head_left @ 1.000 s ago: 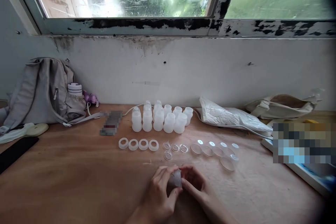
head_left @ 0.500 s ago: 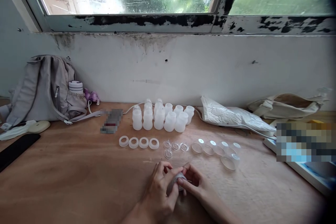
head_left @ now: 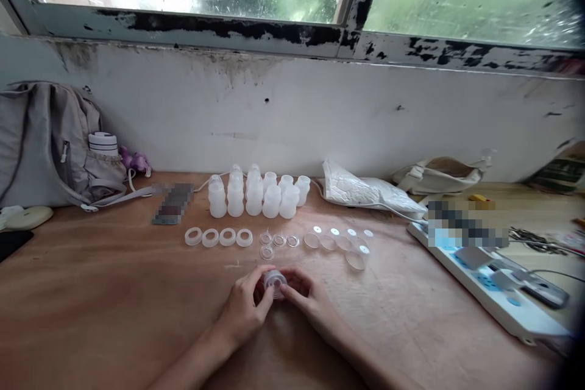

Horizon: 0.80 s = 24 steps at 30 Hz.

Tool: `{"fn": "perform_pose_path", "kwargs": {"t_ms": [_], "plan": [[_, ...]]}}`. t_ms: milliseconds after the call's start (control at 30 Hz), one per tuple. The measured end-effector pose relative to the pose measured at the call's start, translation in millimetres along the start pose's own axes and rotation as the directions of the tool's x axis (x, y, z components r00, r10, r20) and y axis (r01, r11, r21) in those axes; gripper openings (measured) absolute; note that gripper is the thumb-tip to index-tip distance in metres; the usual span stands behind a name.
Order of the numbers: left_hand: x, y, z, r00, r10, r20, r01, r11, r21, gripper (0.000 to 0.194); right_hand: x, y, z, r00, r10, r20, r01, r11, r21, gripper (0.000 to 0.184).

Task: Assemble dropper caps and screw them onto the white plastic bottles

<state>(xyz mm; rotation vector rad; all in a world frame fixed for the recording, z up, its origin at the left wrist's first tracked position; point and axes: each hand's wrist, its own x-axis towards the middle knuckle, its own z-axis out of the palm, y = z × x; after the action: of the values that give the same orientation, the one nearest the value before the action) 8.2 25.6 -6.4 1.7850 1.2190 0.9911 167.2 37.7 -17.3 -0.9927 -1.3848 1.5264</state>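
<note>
Between my two hands is a translucent bottle collar [head_left: 275, 279] with a clear part inside it, held just above the table. My left hand [head_left: 241, 308] grips it with thumb and fingers from the left. From the right, my right hand [head_left: 317, 304] closes on the same collar, its thumb at the front edge. Beyond the hands lie several clear silicone teats [head_left: 279, 241]. Left of them several white collar rings [head_left: 210, 244] form a row. Several clear dome caps [head_left: 355, 262] lie on their sides to the right. Behind stand several frosted baby bottles [head_left: 271, 204], some topped with caps.
A grey backpack [head_left: 46, 152] sits at the back left beside a pixelated flat object [head_left: 173, 204]. A white plastic package [head_left: 365, 192] and a beige bag [head_left: 439, 175] rest near the wall. A power strip [head_left: 484, 286] with plugs and cables lies at the right.
The view has swung right, bringing more of the power strip into sight. My hands have turned the collar so its round face shows more, and both still hold it.
</note>
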Motion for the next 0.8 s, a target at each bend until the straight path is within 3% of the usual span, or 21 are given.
{"fn": "perform_pose_path", "kwargs": {"t_ms": [133,467,633,800], "plan": [[0.5,-0.1,0.7,1.000,-0.030,0.002,0.030,1.000,0.005,0.025,0.2,1.9,1.4,1.000,-0.011,-0.004,0.010,1.000,-0.016,0.026],[-0.6,2.6,5.4,0.999,0.031,-0.037,-0.025,0.989,0.144,0.023,-1.7,1.5,11.3,0.996,-0.032,-0.080,0.019,0.987,-0.160,0.026],[-0.4,5.3,5.6,0.998,-0.008,-0.068,0.013,0.997,0.074,0.022,-2.9,1.0,7.5,0.995,-0.092,-0.049,0.080,0.974,-0.211,0.028],[0.3,6.8,5.1,0.998,-0.040,-0.043,0.040,0.999,0.005,0.022,-2.8,1.7,5.0,0.987,-0.136,-0.089,0.106,0.953,-0.284,0.031]]}}
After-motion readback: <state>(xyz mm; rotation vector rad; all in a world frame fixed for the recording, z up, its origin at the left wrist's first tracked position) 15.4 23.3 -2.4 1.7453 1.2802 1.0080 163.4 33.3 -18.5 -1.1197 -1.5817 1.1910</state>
